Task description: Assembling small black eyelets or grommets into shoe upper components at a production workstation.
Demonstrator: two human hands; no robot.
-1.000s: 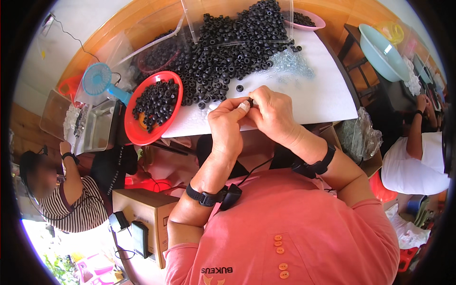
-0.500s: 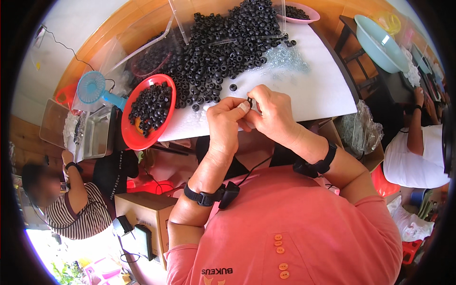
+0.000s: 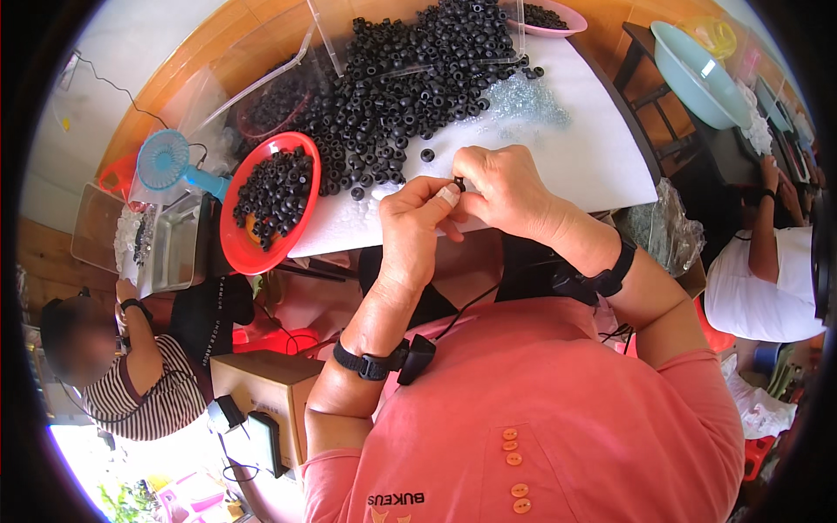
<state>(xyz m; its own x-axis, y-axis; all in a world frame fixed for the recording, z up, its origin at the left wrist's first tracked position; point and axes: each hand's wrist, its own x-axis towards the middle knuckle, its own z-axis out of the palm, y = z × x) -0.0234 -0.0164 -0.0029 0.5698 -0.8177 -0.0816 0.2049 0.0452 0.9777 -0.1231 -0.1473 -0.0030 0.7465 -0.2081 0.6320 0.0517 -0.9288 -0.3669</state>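
The right hand [image 3: 508, 192] has turned and its wrist swung outward, while the left hand [image 3: 408, 222] stayed nearly in place. Left thumb and finger pinch a small black piece [image 3: 459, 184] above the white tabletop's [image 3: 593, 157] near edge; the right fingers are curled against it, their exact hold hidden. This piece seems unfinished, a big black pile [image 3: 375, 122] remains, and whether those in the red bowl [image 3: 260, 263] are done, I cannot tell.

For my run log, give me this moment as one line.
left hand: pinches small black piece | right hand: at same piece | nearby: red bowl of black pieces, loose black pile
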